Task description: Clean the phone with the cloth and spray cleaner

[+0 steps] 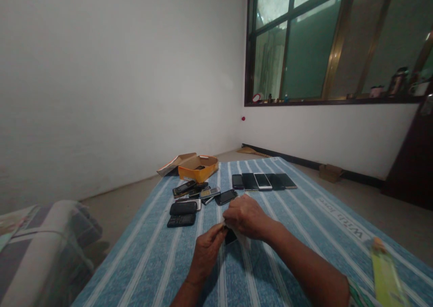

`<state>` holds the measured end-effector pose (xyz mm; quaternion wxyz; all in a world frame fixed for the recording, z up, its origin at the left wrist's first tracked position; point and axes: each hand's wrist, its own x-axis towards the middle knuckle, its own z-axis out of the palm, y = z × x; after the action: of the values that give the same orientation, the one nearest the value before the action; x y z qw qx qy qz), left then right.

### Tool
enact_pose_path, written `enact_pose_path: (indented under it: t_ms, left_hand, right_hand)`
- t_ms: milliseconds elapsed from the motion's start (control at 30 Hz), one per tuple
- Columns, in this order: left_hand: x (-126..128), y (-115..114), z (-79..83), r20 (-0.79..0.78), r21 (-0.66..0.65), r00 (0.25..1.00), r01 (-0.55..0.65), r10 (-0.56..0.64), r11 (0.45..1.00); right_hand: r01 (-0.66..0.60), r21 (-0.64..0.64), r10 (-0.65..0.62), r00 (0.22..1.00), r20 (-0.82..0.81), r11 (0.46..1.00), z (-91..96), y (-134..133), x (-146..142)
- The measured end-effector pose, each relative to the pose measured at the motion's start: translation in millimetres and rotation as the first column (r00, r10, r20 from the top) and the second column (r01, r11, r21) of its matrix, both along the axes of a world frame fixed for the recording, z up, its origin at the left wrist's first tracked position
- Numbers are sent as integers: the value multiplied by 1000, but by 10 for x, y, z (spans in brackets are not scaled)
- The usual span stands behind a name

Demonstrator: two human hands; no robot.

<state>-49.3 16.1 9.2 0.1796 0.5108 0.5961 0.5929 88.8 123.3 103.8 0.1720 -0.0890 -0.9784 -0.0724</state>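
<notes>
My left hand (209,247) is closed on the near-left edge of a dark phone (231,237), held low over the striped cloth. My right hand (247,214) bunches a white cloth or tissue (244,240) against that phone, hiding much of it. Just beyond my hands lies a black phone (226,197). Several old keypad phones are heaped to the left of it, among them a grey one (210,192) and a black one (181,220). Farther right, several touchscreen phones stand out in a neat row, one with a white frame (263,181).
An opened yellow cardboard box (199,175) with something dark inside sits at the table's far left. The blue striped tablecloth (145,262) covers the table. A yellow-green packet (386,271) lies near the right edge. To the left is a cloth-covered piece of furniture (50,248).
</notes>
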Motion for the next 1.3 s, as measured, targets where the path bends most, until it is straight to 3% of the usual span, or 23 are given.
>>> enact_pose_path:
  t_ms: [300, 533, 667, 933, 1200, 1300]
  left_hand:
    - [-6, 23, -45, -136, 34, 990, -22, 26, 999]
    - [-15, 10, -29, -152, 32, 988, -31, 36, 999]
    - [-10, 7, 0, -133, 18, 991, -31, 33, 999]
    - [14, -3, 13, -188, 22, 982, -8, 12, 1000]
    - [29, -16, 44, -138, -7, 990, -19, 18, 1000]
    - [32, -16, 48, -147, -11, 989, -23, 21, 1000]
  right_hand:
    - [-78, -186, 55, 990, -129, 979, -203, 378, 223]
    - [-82, -89, 72, 991, -112, 993, -150, 158, 80]
    - [-96, -165, 76, 989, -125, 982, -151, 170, 63]
    - [-219, -463, 89, 954, -285, 859, -298, 382, 248]
    - [-280, -611, 67, 935, -347, 740, -261, 367, 271]
    - [-296, -620, 60, 927, -371, 727, -267, 377, 277]
